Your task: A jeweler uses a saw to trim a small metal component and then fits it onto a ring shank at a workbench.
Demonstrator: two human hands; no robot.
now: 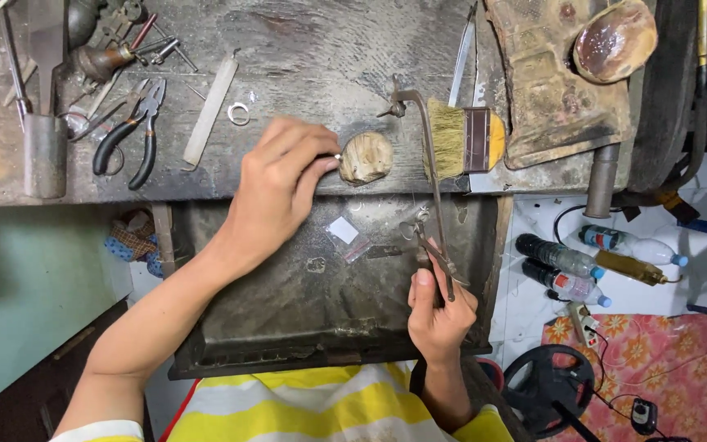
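Fingers [318, 160] of the left hand [276, 192] pinch a small ring against the wooden bench peg [365, 157] at the tabletop [304, 57] edge, while the right hand [438, 307], closed around the jeweller's saw [429, 176] handle below the peg, should likely stroke vertically and lightly.

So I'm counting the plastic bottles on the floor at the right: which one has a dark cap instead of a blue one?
The upper dark-bodied bottle, nearest the bench tray. The clear bottle and the lower one have blue caps.
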